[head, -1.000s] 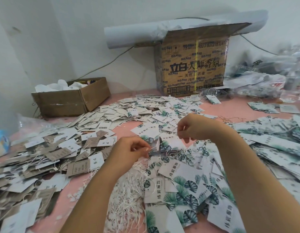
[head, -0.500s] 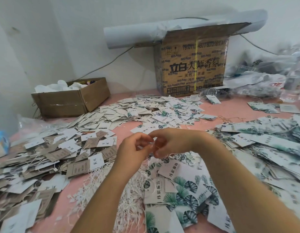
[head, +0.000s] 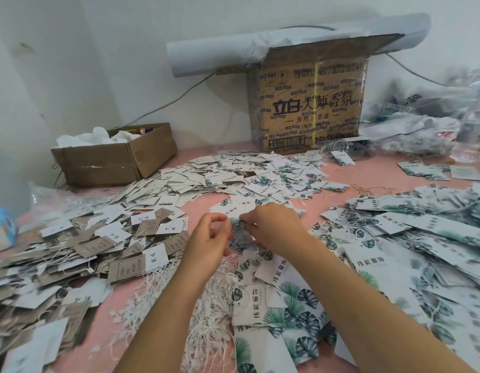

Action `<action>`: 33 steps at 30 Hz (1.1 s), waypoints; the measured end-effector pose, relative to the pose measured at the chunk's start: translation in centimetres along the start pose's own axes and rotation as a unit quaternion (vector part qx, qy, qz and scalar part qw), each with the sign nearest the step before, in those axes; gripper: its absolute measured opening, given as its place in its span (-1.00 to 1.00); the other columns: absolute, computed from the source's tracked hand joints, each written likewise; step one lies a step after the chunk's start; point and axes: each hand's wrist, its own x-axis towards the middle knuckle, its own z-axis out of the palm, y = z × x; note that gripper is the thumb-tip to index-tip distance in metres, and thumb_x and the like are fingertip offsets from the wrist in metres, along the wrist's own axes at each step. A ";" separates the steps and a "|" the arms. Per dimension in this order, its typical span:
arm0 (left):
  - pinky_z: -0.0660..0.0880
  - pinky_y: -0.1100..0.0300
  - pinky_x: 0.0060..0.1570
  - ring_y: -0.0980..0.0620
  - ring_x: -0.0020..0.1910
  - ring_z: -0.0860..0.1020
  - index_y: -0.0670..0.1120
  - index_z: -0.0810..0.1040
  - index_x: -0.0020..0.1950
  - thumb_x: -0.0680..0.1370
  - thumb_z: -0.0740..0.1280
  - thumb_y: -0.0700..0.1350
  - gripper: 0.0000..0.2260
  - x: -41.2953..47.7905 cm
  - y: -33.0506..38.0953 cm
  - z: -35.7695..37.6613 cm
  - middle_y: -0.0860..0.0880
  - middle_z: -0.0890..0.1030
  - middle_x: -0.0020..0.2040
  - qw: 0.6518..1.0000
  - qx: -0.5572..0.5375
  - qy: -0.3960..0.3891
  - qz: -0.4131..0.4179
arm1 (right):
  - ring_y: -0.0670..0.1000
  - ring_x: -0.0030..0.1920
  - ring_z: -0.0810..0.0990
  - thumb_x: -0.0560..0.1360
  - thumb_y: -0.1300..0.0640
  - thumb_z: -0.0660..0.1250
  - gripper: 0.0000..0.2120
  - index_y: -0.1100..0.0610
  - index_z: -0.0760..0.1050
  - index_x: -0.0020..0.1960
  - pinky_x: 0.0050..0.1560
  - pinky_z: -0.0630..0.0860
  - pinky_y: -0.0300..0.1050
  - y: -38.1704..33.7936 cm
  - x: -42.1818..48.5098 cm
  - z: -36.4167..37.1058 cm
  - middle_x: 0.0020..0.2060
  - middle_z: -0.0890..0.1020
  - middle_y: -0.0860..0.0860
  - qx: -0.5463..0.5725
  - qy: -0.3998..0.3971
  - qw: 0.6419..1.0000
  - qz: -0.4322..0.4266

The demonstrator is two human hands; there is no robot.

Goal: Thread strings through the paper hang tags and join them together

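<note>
Left hand [head: 209, 239], right hand [head: 274, 228]: pinch grip on leaf tag [head: 240, 232]; carton [head: 99, 166] (white wads [head: 82, 138])

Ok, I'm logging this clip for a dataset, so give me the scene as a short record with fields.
right hand: pinches a blurred leaf-print tag
left hand: fingers curled beside that tag, grip unclear
strings: loose white heap below the hands
tags: leaf-print piles right, brown and white pile left
surface: pink table
back: printed carton, small open box
</note>
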 end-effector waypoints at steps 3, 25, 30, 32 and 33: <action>0.39 0.33 -0.38 0.14 -0.29 0.56 0.16 0.44 0.15 0.59 0.09 0.10 -0.79 -0.2 0.2 0.1 0.09 0.58 -0.05 1.000 -0.028 0.003 -0.006 | 0.10 -0.25 0.51 0.57 0.05 0.14 -0.74 -0.05 0.57 0.13 -0.28 0.38 -0.13 0.1 -0.4 -0.7 -0.34 0.54 0.02 0.037 0.056 0.995 -0.074; 0.42 0.32 -0.52 0.06 -0.36 0.53 0.09 0.52 -0.05 0.49 0.35 -0.33 -0.72 1.1 -1.1 -1.9 -0.04 0.60 -0.28 0.985 -0.114 0.125 -0.025 | -0.01 -0.37 0.42 0.37 -0.38 0.26 -0.45 0.11 0.30 -0.34 -0.36 0.33 -0.18 4.4 -0.7 2.1 -0.40 0.44 -0.02 0.067 -0.081 0.956 0.275; 0.41 0.28 -0.47 0.07 -0.38 0.53 0.13 0.46 0.10 0.47 0.39 -0.32 -0.62 1.0 -1.0 -1.7 -0.06 0.60 -0.25 0.987 -0.104 0.124 -0.016 | 0.01 -0.37 0.42 0.38 -0.26 0.36 -0.51 0.12 0.29 -0.34 -0.39 0.31 -0.17 4.9 -0.6 1.8 -0.40 0.44 0.00 0.108 -0.059 0.951 0.284; 0.41 0.29 -0.45 0.12 -0.39 0.55 0.13 0.41 0.17 0.47 0.40 -0.32 -0.56 0.9 -0.8 -1.6 -0.04 0.59 -0.24 0.987 -0.106 0.119 -0.016 | -0.01 -0.42 0.36 0.37 -0.24 0.39 -0.50 0.12 0.27 -0.36 -0.40 0.29 -0.17 4.9 -0.6 1.7 -0.43 0.41 -0.01 0.114 -0.048 0.949 0.290; 0.41 0.33 -0.47 0.17 -0.42 0.56 0.14 0.37 0.19 0.46 0.40 -0.32 -0.53 0.8 -0.8 -1.6 -0.02 0.58 -0.25 0.987 -0.110 0.115 -0.015 | -0.02 -0.42 0.36 0.37 -0.21 0.41 -0.51 0.13 0.26 -0.36 -0.39 0.33 -0.16 5.0 -0.5 1.6 -0.43 0.40 -0.01 0.119 -0.044 0.948 0.293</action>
